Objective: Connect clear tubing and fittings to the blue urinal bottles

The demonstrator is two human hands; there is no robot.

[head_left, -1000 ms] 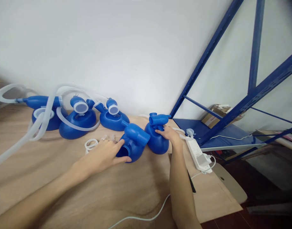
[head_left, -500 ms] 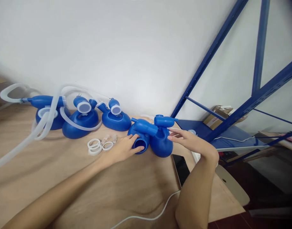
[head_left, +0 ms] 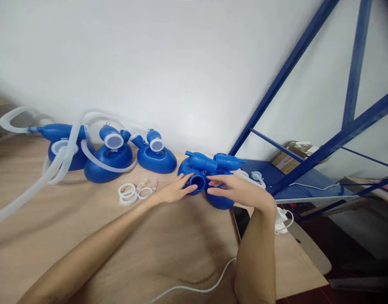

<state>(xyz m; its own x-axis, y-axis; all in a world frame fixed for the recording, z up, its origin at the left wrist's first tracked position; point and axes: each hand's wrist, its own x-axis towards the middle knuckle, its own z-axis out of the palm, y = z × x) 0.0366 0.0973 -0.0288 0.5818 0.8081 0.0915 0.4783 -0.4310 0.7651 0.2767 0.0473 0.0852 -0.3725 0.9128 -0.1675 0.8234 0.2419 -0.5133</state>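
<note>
My left hand rests its spread fingers on the left side of a blue plastic bottle with a wide round mouth facing me. The thumb points toward that mouth. Fingers slightly curled and apart, my right hand is just right of the mouth, in front of a second blue bottle; whether it touches either bottle I cannot tell. Across the tops of these two lie blue spouted pieces. Left of my left hand are several white rings and small clear pieces.
Three more blue bottles, with white caps, stand along the wall, and pale hoses loop over the left ones. A phone and a white cable lie on the wooden table. Blue shelving stands at the right.
The bottle with the open mouth has shifted right and back. My left thumb has come off its opening to the left side. My right hand has moved left, from the second bottle's side toward the mouth.
</note>
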